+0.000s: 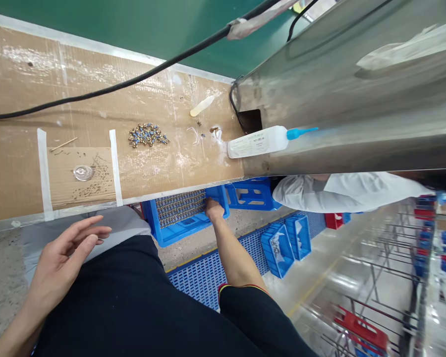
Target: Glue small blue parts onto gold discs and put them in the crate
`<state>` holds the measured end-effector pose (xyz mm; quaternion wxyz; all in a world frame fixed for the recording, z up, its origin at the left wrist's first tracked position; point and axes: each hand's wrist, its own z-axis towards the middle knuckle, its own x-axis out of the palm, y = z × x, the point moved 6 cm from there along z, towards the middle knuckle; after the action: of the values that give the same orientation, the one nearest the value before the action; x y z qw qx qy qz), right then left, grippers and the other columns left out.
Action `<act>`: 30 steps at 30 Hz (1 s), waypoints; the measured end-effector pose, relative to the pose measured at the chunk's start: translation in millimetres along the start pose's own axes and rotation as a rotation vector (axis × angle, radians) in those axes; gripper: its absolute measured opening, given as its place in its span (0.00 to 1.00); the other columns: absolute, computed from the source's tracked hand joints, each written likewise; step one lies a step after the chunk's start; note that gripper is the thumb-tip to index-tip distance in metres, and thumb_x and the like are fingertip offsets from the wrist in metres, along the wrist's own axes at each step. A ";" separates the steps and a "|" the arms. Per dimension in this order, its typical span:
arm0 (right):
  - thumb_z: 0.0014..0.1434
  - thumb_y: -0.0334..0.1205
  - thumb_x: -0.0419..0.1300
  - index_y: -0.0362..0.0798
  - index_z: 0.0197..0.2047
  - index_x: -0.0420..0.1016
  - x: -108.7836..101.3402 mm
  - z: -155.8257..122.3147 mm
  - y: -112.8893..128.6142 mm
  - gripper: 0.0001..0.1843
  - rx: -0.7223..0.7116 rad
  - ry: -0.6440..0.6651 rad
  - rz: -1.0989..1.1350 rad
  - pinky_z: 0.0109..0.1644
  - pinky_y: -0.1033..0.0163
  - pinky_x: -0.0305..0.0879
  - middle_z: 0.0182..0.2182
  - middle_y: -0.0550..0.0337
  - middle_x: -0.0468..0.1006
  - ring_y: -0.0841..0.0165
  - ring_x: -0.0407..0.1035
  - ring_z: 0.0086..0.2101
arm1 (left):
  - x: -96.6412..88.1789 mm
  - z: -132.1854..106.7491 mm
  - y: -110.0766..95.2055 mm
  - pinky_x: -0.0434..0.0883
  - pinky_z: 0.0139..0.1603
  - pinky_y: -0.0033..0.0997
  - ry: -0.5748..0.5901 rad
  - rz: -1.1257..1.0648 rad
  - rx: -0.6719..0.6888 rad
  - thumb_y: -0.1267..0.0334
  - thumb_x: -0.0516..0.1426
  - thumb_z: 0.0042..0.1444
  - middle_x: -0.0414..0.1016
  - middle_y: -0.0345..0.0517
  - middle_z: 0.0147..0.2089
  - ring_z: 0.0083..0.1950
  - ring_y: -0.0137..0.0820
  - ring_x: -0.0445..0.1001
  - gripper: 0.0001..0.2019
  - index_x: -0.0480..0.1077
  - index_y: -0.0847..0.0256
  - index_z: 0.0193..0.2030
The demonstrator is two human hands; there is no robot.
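Note:
My left hand [64, 250] hovers above my lap, below the table's front edge. Its fingers are stretched out and nothing shows in them. Down at the right end of a blue crate [184, 234] is my right hand [214, 210]; its fingertips are hidden, so I cannot see whether they hold anything. Rows of small brass-and-dark parts [181, 207] fill a tray inside that crate. On the cardboard-covered table [92, 116] lies a pile of small brass-coloured and blue pieces [147, 135]. A round clear dish [83, 172] sits between two white tape strips, with a thin stick [64, 144] behind it.
A white bottle with a blue nozzle [260, 142] lies at the table's right end beside a metal panel [338, 109]. A black cable [134, 79] crosses above the table. Another person's white sleeve [357, 192] shows beyond the panel. Blue crates [278, 250] stand on the floor.

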<state>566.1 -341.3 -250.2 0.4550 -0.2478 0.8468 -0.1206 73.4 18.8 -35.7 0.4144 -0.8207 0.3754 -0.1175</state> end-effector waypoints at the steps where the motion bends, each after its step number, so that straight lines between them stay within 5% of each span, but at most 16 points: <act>1: 0.77 0.52 0.69 0.49 0.69 0.77 -0.1 -0.6 -0.1 0.25 -0.003 0.004 -0.001 0.62 0.43 0.83 0.63 0.49 0.81 0.56 0.81 0.57 | 0.2 0.3 -0.4 0.83 0.70 0.49 -0.001 0.003 0.004 0.32 0.65 0.69 0.91 0.47 0.60 0.60 0.49 0.89 0.31 0.79 0.48 0.70; 11: 0.77 0.53 0.68 0.49 0.69 0.77 -22.8 -32.2 10.6 0.25 -0.032 0.033 0.013 0.62 0.44 0.83 0.63 0.49 0.82 0.56 0.81 0.57 | -3.4 6.1 13.3 0.85 0.67 0.47 0.023 -0.033 0.056 0.35 0.66 0.70 0.91 0.49 0.60 0.59 0.49 0.90 0.30 0.79 0.48 0.71; 16: 0.76 0.51 0.69 0.46 0.58 0.82 -72.0 -76.7 14.4 0.18 -0.150 0.084 0.065 0.60 0.47 0.83 0.54 0.50 0.86 0.59 0.83 0.51 | -9.6 9.7 25.1 0.86 0.66 0.50 0.035 -0.068 0.080 0.37 0.67 0.71 0.90 0.53 0.61 0.59 0.51 0.90 0.30 0.79 0.49 0.72; 20: 0.72 0.49 0.70 0.49 0.39 0.84 -128.6 -143.1 30.4 0.13 -0.488 0.272 0.214 0.49 0.57 0.81 0.37 0.53 0.90 0.59 0.85 0.41 | -7.8 11.1 24.7 0.86 0.65 0.52 0.048 -0.072 0.074 0.36 0.66 0.71 0.90 0.54 0.61 0.60 0.52 0.89 0.30 0.80 0.50 0.70; 23: 0.75 0.59 0.66 0.53 0.44 0.86 -192.4 -204.2 76.0 0.18 -0.859 0.208 0.458 0.50 0.58 0.79 0.41 0.60 0.90 0.61 0.84 0.43 | -2.9 11.8 20.4 0.86 0.65 0.51 0.070 -0.088 0.083 0.36 0.66 0.71 0.90 0.54 0.61 0.61 0.52 0.89 0.29 0.80 0.50 0.70; 26: 0.76 0.56 0.67 0.53 0.46 0.87 -257.4 -247.6 141.0 0.16 -1.132 -0.146 0.690 0.52 0.58 0.77 0.41 0.62 0.90 0.64 0.82 0.43 | -1.7 8.7 15.8 0.86 0.65 0.48 0.071 -0.094 0.101 0.37 0.66 0.72 0.91 0.51 0.59 0.59 0.49 0.90 0.27 0.81 0.49 0.69; 30: 0.78 0.41 0.63 0.52 0.52 0.87 -291.8 -269.3 229.7 0.10 -1.339 -0.471 0.694 0.57 0.55 0.77 0.48 0.59 0.89 0.64 0.82 0.48 | -18.7 -4.0 16.3 0.86 0.67 0.51 -0.006 -0.087 0.127 0.37 0.66 0.72 0.91 0.51 0.59 0.60 0.50 0.90 0.26 0.81 0.48 0.68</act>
<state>406.4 2.2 8.4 0.3879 -0.2096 0.6497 0.6192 50.1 23.7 -43.5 0.4612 -0.8086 0.3301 -0.1566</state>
